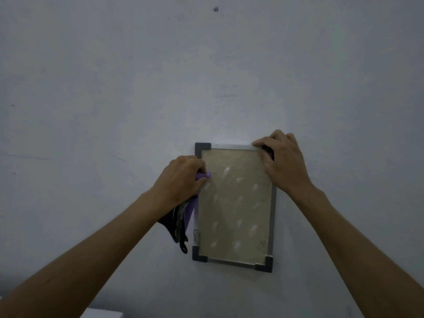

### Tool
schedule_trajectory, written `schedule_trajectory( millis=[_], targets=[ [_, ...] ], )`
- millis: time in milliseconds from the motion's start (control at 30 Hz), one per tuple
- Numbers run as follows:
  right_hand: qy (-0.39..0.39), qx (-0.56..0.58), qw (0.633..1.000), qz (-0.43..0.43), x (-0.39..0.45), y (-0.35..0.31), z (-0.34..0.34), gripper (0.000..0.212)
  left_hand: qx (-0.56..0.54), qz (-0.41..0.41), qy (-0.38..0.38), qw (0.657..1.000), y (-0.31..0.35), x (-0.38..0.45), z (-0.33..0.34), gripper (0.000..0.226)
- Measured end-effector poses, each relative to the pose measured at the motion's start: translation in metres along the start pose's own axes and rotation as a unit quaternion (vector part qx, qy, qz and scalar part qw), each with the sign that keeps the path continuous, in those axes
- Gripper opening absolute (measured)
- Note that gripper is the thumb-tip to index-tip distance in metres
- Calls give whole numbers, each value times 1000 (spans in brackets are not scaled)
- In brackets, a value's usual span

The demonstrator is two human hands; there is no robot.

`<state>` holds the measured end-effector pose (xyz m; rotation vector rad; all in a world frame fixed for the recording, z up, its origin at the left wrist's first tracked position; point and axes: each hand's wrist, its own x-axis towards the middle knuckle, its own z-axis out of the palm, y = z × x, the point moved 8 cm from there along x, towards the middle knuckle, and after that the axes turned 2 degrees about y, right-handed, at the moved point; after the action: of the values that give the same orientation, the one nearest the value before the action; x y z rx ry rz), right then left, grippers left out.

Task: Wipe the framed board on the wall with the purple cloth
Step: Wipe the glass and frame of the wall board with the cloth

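A small framed board [234,203] hangs on the wall, with a beige surface covered in whitish smears, a silver frame and dark corner caps. My left hand [181,180] is shut on the purple cloth [190,210] and presses it against the board's left edge, near the top. Part of the cloth, with dark patches, hangs down below that hand. My right hand [282,161] grips the board's top right corner, with its fingers over the frame and hiding that corner cap.
The grey wall [206,76] fills the view. A small screw or nail [215,8] sticks out high above the board. A white edge [103,314] of something shows at the bottom left.
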<state>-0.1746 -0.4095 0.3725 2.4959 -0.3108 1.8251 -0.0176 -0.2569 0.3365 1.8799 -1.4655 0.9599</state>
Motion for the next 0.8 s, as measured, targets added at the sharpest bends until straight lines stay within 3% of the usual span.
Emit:
schedule_trajectory(
  millis=[100,233,300,500,700,800],
  targets=[
    [-1,-2,1000,1,-1,0,0,21,25,11,-18,999,3,-1,1,17],
    [0,2,1000,1,-1,0,1,20,-20,-29,94,995,-12,1,-22,13],
    [-2,4,1000,1,0,1,1,21,-32,-39,112,992,-19,0,-25,13],
    [8,5,1000,1,-1,2,2,20,9,-14,-15,1000,-17,9,-14,12],
    [6,4,1000,4,-1,3,3,21,-33,-25,123,991,-13,27,-41,14],
    [6,8,1000,1,-1,3,4,23,-42,-18,111,993,-8,25,-31,12]
  ],
)
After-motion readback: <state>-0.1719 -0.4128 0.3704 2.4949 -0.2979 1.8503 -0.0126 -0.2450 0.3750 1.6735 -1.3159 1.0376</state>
